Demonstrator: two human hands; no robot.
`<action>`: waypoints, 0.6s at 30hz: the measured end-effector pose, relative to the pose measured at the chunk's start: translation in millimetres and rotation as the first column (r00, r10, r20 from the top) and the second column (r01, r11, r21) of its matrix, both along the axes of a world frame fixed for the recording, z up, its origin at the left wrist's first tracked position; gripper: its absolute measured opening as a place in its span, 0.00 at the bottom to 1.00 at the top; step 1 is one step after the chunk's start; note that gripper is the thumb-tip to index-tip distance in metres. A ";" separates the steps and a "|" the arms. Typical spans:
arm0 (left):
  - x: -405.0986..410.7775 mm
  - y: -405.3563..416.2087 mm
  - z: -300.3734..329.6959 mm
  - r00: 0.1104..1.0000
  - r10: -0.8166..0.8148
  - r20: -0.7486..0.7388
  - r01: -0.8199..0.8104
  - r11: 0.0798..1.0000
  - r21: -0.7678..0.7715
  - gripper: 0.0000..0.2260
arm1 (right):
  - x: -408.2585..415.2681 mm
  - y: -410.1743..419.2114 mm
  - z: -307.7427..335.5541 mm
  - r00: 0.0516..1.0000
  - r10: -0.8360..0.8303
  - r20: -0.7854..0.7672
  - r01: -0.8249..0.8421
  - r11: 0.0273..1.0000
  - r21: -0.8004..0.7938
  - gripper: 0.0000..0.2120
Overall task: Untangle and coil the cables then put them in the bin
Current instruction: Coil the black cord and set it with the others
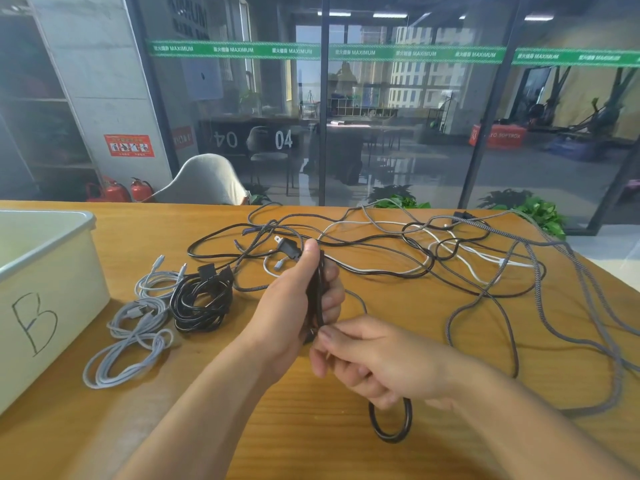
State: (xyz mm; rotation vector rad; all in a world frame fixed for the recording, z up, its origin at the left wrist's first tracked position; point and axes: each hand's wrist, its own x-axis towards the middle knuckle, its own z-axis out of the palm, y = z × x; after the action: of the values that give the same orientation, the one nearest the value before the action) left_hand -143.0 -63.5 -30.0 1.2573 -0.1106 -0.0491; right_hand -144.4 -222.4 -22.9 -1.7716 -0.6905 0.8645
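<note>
The left hand [301, 299] is curled round a flattened bundle of black power cable [317, 292], thumb pressed along its top, with the two-pin plug [287, 249] sticking out past the thumb toward the far left. The bundle's long axis runs nearly straight away from the person, near end pointing back at the right hand [377, 362]. That hand sits just below and right of the bundle, its fingertips [327, 336] pinching the black cable where it leaves the bottom of the coil; from under the palm a loose loop [391, 424] of the same cable hangs down over the wooden table [311, 427]. So the free length lies on the right hand's side and would most likely be fed up and over the bundle along that near-far axis. Beyond the hands the tangle [450, 258] of black, white and braided grey cables sprawls across the far right of the table. To the left lie a coiled black cable [201, 303] and coiled grey cables [135, 337], beside the white bin [52, 271] marked B, which none of them is seen inside yet; its interior is only partly visible
</note>
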 end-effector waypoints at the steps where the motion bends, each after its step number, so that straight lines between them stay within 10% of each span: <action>1: -1.1 -0.8 1.3 1.000 -0.009 0.012 0.009 1.000 -0.004 0.21 | 1.2 -1.3 0.0 1.000 0.005 -0.009 -0.005 1.000 -0.010 0.21; 18: -13.4 -1.8 13.8 0.952 -0.299 0.068 0.305 0.946 -0.113 0.19 | 32.5 -19.9 -11.1 0.993 0.116 -0.005 -0.116 0.993 -0.011 0.17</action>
State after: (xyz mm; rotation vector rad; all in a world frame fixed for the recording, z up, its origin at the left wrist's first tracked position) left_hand -156.4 -65.3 -16.1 1.1101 -0.3456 -0.2723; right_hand -112.0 -242.4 -33.9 -1.7531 -0.7931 0.9515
